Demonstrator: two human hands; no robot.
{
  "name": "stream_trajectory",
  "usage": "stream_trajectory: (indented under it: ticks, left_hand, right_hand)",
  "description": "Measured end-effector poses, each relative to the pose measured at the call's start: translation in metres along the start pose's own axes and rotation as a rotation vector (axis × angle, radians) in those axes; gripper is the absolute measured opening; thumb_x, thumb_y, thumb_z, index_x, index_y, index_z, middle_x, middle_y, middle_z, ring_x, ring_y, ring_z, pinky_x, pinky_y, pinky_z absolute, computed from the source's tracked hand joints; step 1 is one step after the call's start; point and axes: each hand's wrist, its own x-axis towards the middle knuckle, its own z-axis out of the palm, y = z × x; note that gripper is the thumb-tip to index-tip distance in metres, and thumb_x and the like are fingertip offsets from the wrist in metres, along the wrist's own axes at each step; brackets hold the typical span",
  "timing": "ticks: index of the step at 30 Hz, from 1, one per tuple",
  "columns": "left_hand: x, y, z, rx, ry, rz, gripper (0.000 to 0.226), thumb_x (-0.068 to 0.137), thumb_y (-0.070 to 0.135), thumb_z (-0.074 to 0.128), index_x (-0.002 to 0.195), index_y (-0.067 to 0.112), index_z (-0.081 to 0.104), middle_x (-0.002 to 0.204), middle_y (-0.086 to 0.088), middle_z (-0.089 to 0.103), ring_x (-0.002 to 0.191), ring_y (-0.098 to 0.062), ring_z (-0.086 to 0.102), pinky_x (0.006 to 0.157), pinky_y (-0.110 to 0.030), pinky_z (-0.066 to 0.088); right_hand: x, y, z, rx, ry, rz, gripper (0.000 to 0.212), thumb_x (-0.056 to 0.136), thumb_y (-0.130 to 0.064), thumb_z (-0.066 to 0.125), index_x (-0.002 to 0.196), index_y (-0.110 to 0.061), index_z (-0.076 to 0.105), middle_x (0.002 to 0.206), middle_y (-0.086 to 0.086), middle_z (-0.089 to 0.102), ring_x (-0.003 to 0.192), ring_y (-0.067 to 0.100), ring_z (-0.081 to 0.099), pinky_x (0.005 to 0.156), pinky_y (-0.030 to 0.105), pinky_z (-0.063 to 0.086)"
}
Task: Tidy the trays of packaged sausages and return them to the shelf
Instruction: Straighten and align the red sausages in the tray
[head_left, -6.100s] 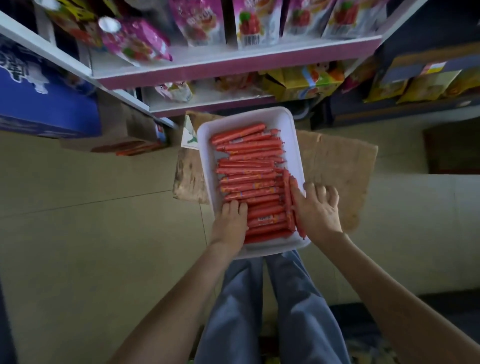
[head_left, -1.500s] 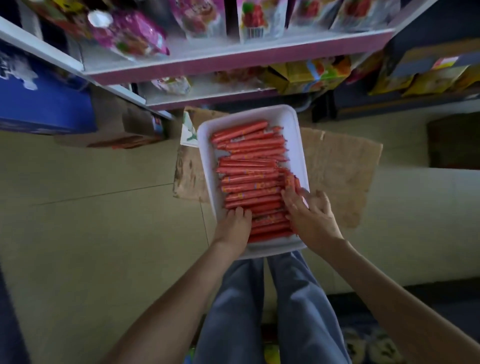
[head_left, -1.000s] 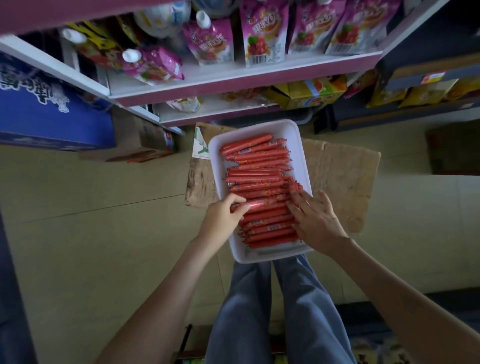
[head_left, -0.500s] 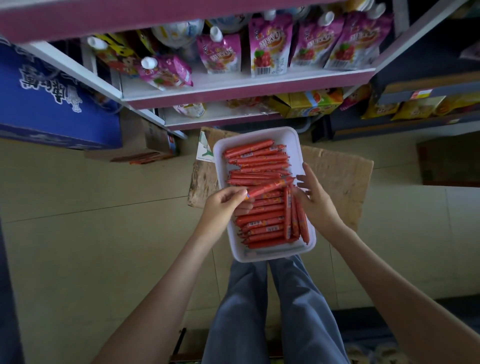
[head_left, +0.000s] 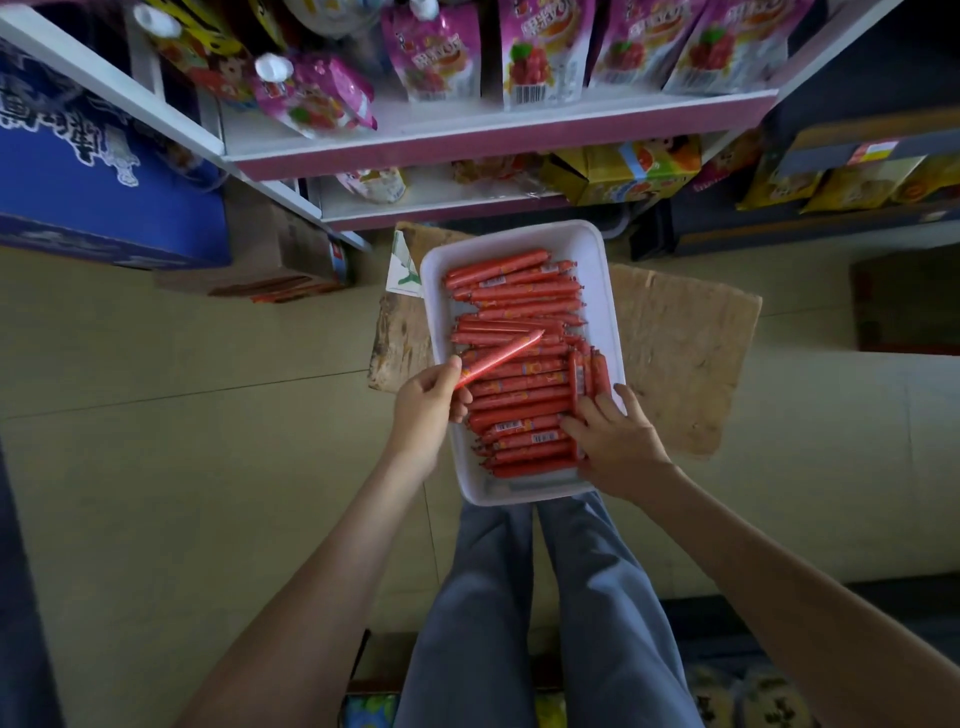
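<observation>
Sausage tray (head_left: 609, 291) over cardboard (head_left: 685, 353), before shelf (head_left: 493, 141)

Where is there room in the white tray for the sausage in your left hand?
Bare tray shows along its right wall beside the far rows, at the far end, and between the last row and the near rim. The middle rows of sausages are packed tight, and the right hand crowds the lengthwise sausages.

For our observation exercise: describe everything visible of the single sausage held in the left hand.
The sausage is a slim, straight stick in a glossy red-orange wrapper. The left hand pinches its near end; the far end slants away and right above the rows in the white tray. Whether it touches them is unclear.
</observation>
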Motion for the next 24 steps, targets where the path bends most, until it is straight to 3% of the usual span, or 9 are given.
stream_trajectory:
  ticks: [2, 6, 10, 13, 15, 17, 19, 21, 24]
  left_hand:
    - [0.000, -0.005, 0.000, -0.001, 0.007, 0.004, 0.029, 0.096, 0.024, 0.053, 0.072, 0.009, 0.060, 0.057, 0.001, 0.057, 0.045, -0.006, 0.049, 0.047, -0.016, 0.042]
    - [0.001, -0.006, 0.000, -0.054, 0.018, 0.023, 0.026, 0.097, 0.022, 0.053, 0.075, 0.009, 0.061, 0.058, 0.000, 0.057, 0.046, -0.006, 0.050, 0.048, -0.015, 0.043]
    - [0.007, -0.002, 0.001, -0.093, 0.016, 0.068, 0.025, 0.097, 0.020, 0.052, 0.077, 0.009, 0.061, 0.061, -0.001, 0.058, 0.049, -0.006, 0.052, 0.050, -0.015, 0.045]
    - [0.013, 0.003, 0.002, -0.130, -0.005, 0.071, 0.023, 0.097, 0.020, 0.053, 0.078, 0.010, 0.062, 0.065, -0.001, 0.061, 0.055, -0.007, 0.055, 0.055, -0.016, 0.048]
    - [0.015, 0.006, 0.003, -0.175, -0.028, 0.060, 0.018, 0.096, 0.017, 0.054, 0.083, 0.011, 0.064, 0.068, -0.001, 0.063, 0.059, -0.008, 0.058, 0.060, -0.017, 0.050]
    - [0.014, 0.010, 0.003, -0.224, -0.062, 0.056, 0.014, 0.095, 0.015, 0.055, 0.088, 0.011, 0.065, 0.071, -0.002, 0.065, 0.062, -0.008, 0.060, 0.066, -0.018, 0.053]
    - [0.011, 0.014, 0.001, -0.236, -0.107, 0.056, 0.013, 0.095, 0.015, 0.054, 0.093, 0.011, 0.066, 0.075, -0.003, 0.066, 0.064, -0.009, 0.062, 0.069, -0.019, 0.054]
    - [0.003, 0.024, -0.001, -0.222, -0.149, 0.042, 0.014, 0.096, 0.015, 0.053, 0.092, 0.011, 0.066, 0.073, -0.003, 0.066, 0.063, -0.009, 0.061, 0.066, -0.018, 0.053]
    - [-0.021, 0.051, -0.006, -0.165, -0.257, 0.016, 0.022, 0.097, 0.018, 0.051, 0.084, 0.007, 0.064, 0.064, -0.002, 0.062, 0.056, -0.008, 0.055, 0.057, -0.016, 0.048]
  right_hand:
    - [0.000, -0.002, 0.006, -0.017, 0.097, 0.013, 0.048, 0.050, -0.028, 0.077, 0.096, -0.019, 0.066, 0.111, 0.012, 0.063, 0.107, 0.032, 0.060, 0.107, 0.052, 0.031]
    - [0.008, 0.004, 0.009, -0.008, 0.274, 0.083, 0.036, 0.080, -0.022, 0.065, 0.115, -0.012, 0.061, 0.128, 0.017, 0.058, 0.121, 0.031, 0.055, 0.107, 0.053, 0.032]
    - [0.025, 0.024, -0.003, -0.009, 0.355, 0.142, 0.059, 0.070, -0.018, 0.078, 0.124, 0.000, 0.060, 0.126, 0.016, 0.061, 0.121, 0.030, 0.056, 0.108, 0.057, 0.023]
    - [0.041, 0.035, -0.015, -0.055, 0.297, 0.173, 0.062, 0.070, -0.016, 0.079, 0.126, 0.001, 0.058, 0.129, 0.015, 0.060, 0.125, 0.027, 0.053, 0.108, 0.057, 0.013]
    - [0.049, 0.038, -0.025, -0.106, 0.215, 0.192, 0.064, 0.081, -0.021, 0.068, 0.138, -0.001, 0.046, 0.142, 0.012, 0.048, 0.137, 0.024, 0.039, 0.112, 0.056, -0.010]
    - [0.054, 0.038, -0.030, -0.125, 0.133, 0.184, 0.063, 0.095, -0.025, 0.045, 0.150, -0.005, 0.021, 0.157, 0.008, 0.022, 0.147, 0.021, 0.011, 0.100, 0.049, -0.036]
    - [0.054, 0.037, -0.038, 0.108, 0.197, 0.180, 0.064, 0.097, -0.024, 0.040, 0.152, -0.010, 0.011, 0.160, 0.007, 0.015, 0.148, 0.021, 0.005, 0.105, 0.046, -0.029]
    - [0.047, 0.033, -0.059, 0.545, 0.292, 0.213, 0.065, 0.098, -0.026, 0.044, 0.153, -0.021, 0.009, 0.158, 0.003, 0.019, 0.144, 0.020, 0.013, 0.115, 0.045, -0.002]
    - [0.024, 0.031, -0.111, 1.191, 0.304, 0.279, 0.057, 0.099, -0.021, 0.049, 0.148, -0.036, 0.024, 0.145, -0.001, 0.041, 0.128, 0.011, 0.040, 0.104, 0.028, 0.034]
